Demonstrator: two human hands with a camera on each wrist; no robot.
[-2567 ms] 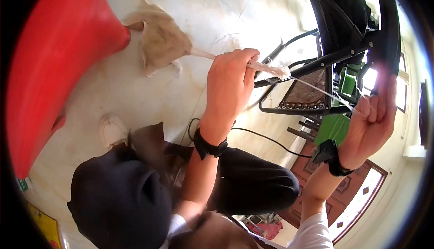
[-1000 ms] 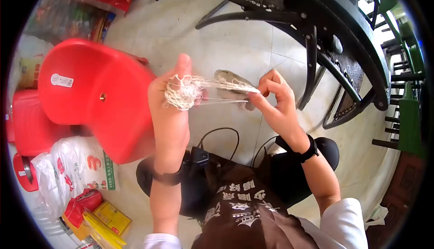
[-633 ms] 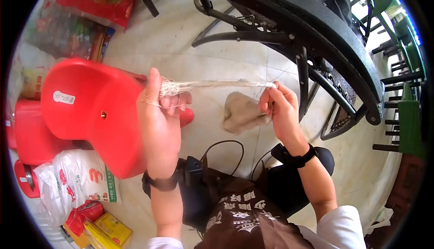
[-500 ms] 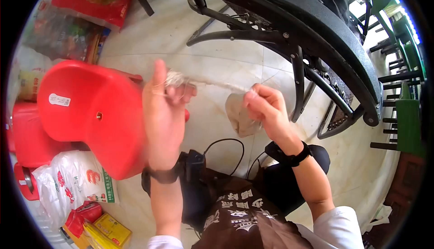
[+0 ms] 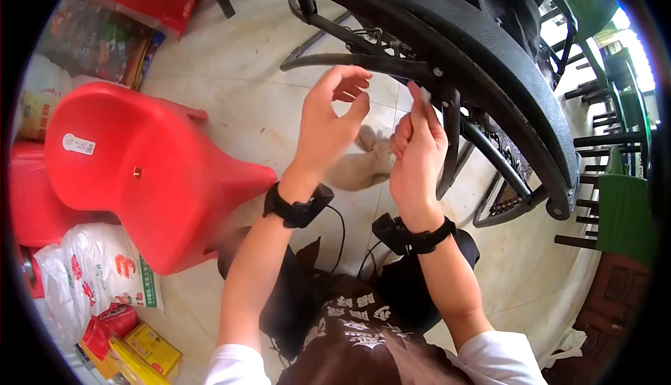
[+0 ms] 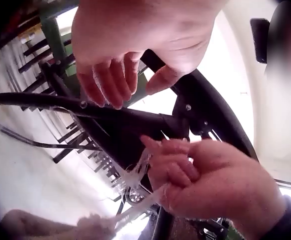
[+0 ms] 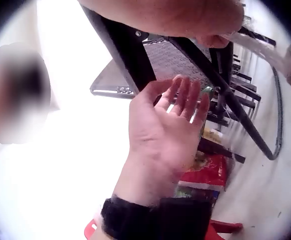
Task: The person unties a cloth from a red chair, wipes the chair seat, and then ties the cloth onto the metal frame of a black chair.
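Note:
My right hand (image 5: pixel 419 154) grips a bundle of off-white threads (image 6: pixel 141 205), its lower fingers curled and the index finger pointing up. Loose wisps stick out by its fingers in the left wrist view. From this bundle a beige cloth (image 5: pixel 360 169) hangs low between my hands, partly hidden behind the right one. My left hand (image 5: pixel 330 123) is held up to the left, apart from the right hand, with relaxed, slightly bent fingers and nothing in them. The right wrist view shows its palm bare, and a white twisted strand (image 7: pixel 260 47) runs from the right hand.
A black folding metal frame (image 5: pixel 447 70) stands close beyond my right hand. Red plastic stools (image 5: pixel 203 189) stand at left, with a white plastic bag (image 5: pixel 105 266) and yellow packets (image 5: pixel 154 348) below. Green chairs (image 5: pixel 622 210) line the right side. A black cable (image 5: pixel 342 238) hangs near my knees.
The threads looped round my left hand and stretched across to the right have come off the left hand. My hands have drawn closer together, the left moving right and up.

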